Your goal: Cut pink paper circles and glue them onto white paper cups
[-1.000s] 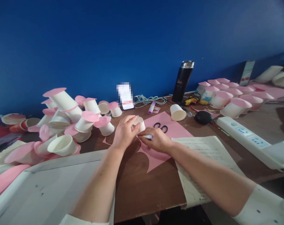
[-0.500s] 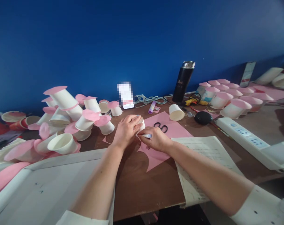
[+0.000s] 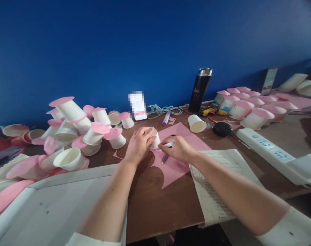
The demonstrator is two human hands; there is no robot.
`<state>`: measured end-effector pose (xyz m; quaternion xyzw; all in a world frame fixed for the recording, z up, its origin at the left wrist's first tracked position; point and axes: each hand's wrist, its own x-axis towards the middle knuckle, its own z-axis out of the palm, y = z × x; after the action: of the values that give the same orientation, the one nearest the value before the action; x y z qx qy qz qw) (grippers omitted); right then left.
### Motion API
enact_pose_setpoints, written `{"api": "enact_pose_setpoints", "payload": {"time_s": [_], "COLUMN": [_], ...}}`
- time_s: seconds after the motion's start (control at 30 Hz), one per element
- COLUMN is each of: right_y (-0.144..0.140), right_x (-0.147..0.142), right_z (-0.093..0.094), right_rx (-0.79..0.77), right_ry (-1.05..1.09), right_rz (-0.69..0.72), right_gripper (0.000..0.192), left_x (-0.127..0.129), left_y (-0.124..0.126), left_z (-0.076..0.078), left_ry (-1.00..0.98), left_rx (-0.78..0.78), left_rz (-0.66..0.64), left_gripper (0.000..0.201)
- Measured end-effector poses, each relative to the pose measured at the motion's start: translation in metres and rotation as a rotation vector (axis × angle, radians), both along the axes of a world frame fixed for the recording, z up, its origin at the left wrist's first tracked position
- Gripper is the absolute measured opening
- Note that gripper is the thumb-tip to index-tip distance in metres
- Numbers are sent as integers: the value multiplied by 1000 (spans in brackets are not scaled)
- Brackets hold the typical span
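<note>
Left hand [image 3: 139,145]: fingers curled over a small white paper cup [image 3: 155,140], pressing it down on the pink sheet [image 3: 179,164]; grip closed on the cup. The cup stands at the sheet's near-left part, centre of the table [image 3: 155,208].

Right hand [image 3: 179,149]: fingers pinched shut around a white pen [image 3: 168,145] with a lilac end, its point set against the cup's side. A second, darker pen-like stick [image 3: 165,158] lies on the sheet just under this hand.

Pink sheet: flat on the brown table, one corner toward the viewer, partly under both hands.

Printed paper [image 3: 222,181]: under the right forearm, overlapping the sheet's right edge.

Loose cup [image 3: 196,123]: on its side, beyond the sheet's far corner, apart from the hands.

Glue stick [image 3: 166,118]: purple, lying just beyond the sheet's far edge.

Black flask [image 3: 201,90]: upright by the blue wall.

Black round object [image 3: 222,128]: right of the loose cup.

Power strip [image 3: 273,153]: white, along the right edge.

Cup heap [image 3: 78,131]: white cups with pink discs, tumbled, left of the left hand.

Cup rows [image 3: 250,106]: upturned, pink-topped, far right.

White board [image 3: 55,205]: near left, under the left forearm.
</note>
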<state>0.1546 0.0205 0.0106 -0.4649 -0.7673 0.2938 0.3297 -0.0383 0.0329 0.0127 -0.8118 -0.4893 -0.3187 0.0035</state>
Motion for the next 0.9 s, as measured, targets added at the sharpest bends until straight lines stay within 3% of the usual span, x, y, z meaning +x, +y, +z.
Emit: {"api": "enact_pose_setpoints", "payload": {"time_s": [0.2, 0.43, 0.9], "right_y": [10, 28, 22], "right_x": [15, 27, 23], "right_z": [5, -5, -4], "right_rx": [-146, -218, -190], "right_ry": [67, 181, 207], "right_rz": [-53, -94, -76], "right_gripper": [23, 30, 28], "left_x": [-1, -2, -1], "left_y": [1, 3, 2], "left_z": [-1, -6, -3], "left_ry": [11, 1, -2], "left_rx": [20, 57, 52], "left_rz": [1, -11, -12], "left_gripper": [37, 35, 36]}}
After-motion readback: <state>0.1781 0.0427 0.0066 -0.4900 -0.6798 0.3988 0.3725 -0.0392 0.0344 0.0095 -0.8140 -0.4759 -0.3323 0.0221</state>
